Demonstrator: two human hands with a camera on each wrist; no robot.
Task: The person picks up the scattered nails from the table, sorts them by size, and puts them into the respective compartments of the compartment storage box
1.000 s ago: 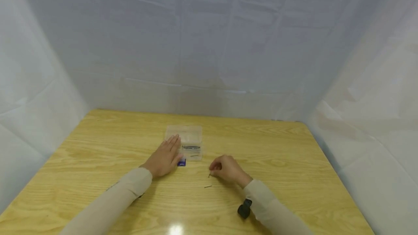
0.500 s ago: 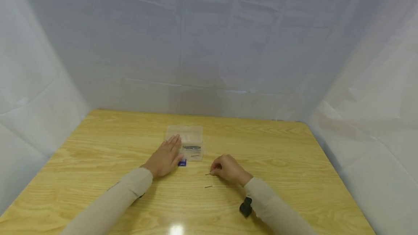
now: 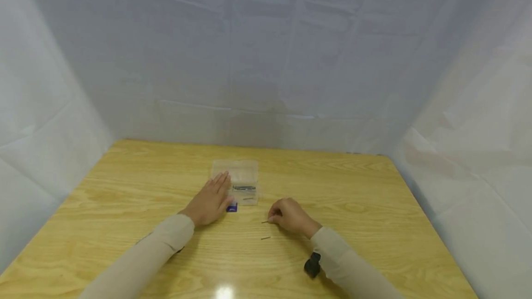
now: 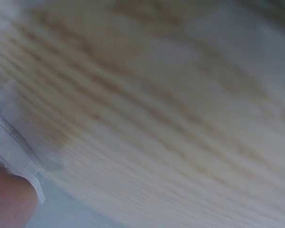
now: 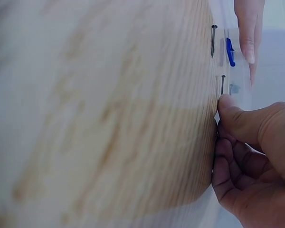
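Nails: with our right hand [image 3: 291,216] we are pinching one small nail [image 3: 264,221] against the wooden table [image 3: 124,188], another nail [image 3: 265,237] lying just beside, while our left hand [image 3: 209,200], fingers straight, is pressing flat on the clear plastic box [image 3: 243,176], seemingly steadying it.

left hand [image 3: 209,202] flat, fingers straight, right hand [image 3: 289,216] curled, pinching

The left hand [image 3: 209,202] lies flat on the wooden surface [image 3: 124,188], fingertips touching a clear plastic box [image 3: 237,179]. The right hand [image 3: 288,216], fingers curled, pinches a small nail [image 3: 264,221]. Another nail [image 3: 265,238] lies nearer the person.
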